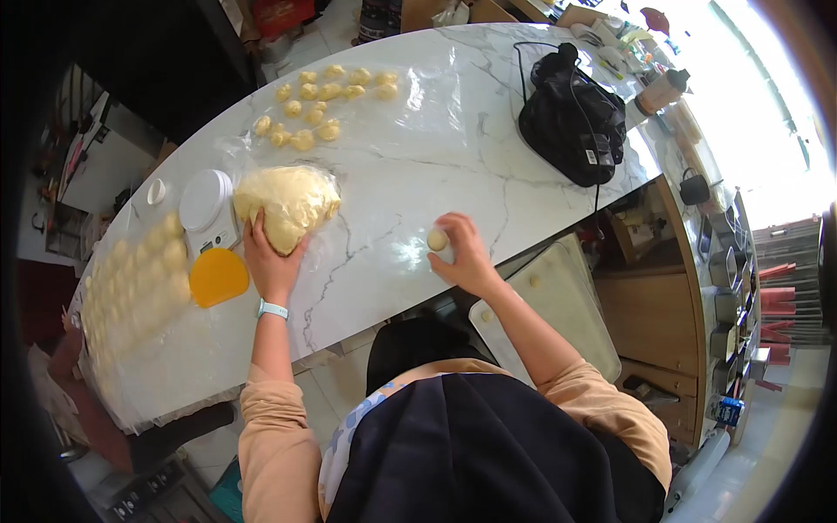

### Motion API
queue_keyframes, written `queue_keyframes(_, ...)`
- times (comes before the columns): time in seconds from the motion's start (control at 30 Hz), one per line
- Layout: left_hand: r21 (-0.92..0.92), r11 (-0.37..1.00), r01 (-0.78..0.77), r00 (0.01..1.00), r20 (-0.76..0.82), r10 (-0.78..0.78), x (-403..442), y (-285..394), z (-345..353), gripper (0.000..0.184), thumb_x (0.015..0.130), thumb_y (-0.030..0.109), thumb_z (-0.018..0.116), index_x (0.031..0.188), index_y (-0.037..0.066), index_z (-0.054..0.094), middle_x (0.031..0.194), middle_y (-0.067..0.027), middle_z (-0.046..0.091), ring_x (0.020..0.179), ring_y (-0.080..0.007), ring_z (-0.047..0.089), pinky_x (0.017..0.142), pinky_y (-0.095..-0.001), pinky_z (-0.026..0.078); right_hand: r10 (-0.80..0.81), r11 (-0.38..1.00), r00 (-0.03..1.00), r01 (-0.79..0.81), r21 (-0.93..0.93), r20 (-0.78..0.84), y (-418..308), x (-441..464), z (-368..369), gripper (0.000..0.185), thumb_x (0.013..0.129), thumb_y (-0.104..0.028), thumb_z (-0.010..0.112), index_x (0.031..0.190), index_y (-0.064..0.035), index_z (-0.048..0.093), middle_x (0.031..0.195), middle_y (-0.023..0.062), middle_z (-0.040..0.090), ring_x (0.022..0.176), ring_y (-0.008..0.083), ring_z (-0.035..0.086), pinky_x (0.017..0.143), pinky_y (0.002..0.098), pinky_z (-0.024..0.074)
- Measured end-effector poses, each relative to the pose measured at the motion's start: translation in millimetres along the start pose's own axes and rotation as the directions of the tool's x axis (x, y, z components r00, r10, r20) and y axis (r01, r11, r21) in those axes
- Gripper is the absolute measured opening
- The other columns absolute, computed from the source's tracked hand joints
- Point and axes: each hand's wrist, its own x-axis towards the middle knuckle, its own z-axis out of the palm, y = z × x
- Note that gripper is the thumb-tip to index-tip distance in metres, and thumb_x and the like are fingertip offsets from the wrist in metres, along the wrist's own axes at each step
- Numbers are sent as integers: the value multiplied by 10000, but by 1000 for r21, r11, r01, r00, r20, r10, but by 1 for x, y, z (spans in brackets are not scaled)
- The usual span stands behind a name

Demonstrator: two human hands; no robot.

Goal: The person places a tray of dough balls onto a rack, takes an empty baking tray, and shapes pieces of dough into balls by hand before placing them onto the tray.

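My left hand [275, 257] rests with spread fingers against the near edge of a large plastic-covered mass of yellow dough [288, 199]. My right hand [462, 257] is curved around a small round dough ball [437, 240] on the marble table [392, 288]. Left of the big dough are a white kitchen scale [207, 209] and an orange scraper [220, 278]. Small dough pieces [330, 91] lie on a plastic sheet at the far side. Rows of dough balls [139, 270] sit under plastic at the left.
A black bag with a cable [575, 118] lies at the right of the table, near a bottle [663, 91]. Below the table edge is a tray [558, 305] with a few dough pieces. A small white cap [156, 192] is beside the scale. Part of another person [65, 375] shows at far left.
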Motion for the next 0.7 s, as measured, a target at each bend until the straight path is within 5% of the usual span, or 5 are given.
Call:
queue_keyframes(0.23, -8, 1000, 9, 999, 38, -8, -4, -1, 1, 890, 750, 398, 812, 1451, 83, 364, 1421, -248, 411, 1304, -447, 417, 1064, -509, 375, 340, 873, 875, -429, 230, 344, -7, 3, -41, 553, 830, -99, 742, 1333, -47, 518, 1142, 121, 630, 1075, 244, 599, 934, 344, 495)
queue_keyframes(0.33, -15, 998, -66, 997, 45, 66, -3, -20, 7, 883, 760, 373, 819, 1436, 22, 373, 1408, -247, 442, 1314, -433, 413, 1083, -503, 354, 484, 246, 769, -578, 778, 418, 20, -64, -80, 423, 888, -25, 590, 1307, 13, 542, 1203, 151, 624, 1129, 220, 605, 1007, 320, 477)
queue_keyframes(0.43, 10, 996, -86, 994, 72, 85, 0, -17, 5, 846, 786, 334, 811, 1432, 2, 377, 1416, -240, 442, 1320, -421, 406, 1088, -502, 345, 670, -132, 589, -505, 853, 452, 70, -152, -123, 418, 877, 25, 493, 1291, 43, 548, 1238, 166, 614, 1168, 229, 597, 1033, 312, 466)
queue_keyframes(0.57, 133, 989, -65, 993, 105, 51, -3, -29, 6, 846, 835, 330, 773, 1458, -19, 320, 1447, -246, 395, 1315, -401, 408, 1085, -486, 351, 975, 107, 223, -571, 814, 28, 191, -248, -141, 434, 868, -25, 535, 1295, 59, 546, 1186, 135, 635, 1071, 205, 635, 939, 295, 517)
queue_keyframes(0.7, 96, 992, 85, 979, 178, -101, -1, -4, 2, 826, 894, 312, 718, 1480, -31, 246, 1457, -249, 357, 1300, -366, 419, 1087, -456, 368, 835, 416, 278, -883, 216, -475, 302, -255, -161, 502, 825, -168, 695, 1276, 16, 571, 1062, 121, 682, 920, 191, 673, 805, 310, 545)
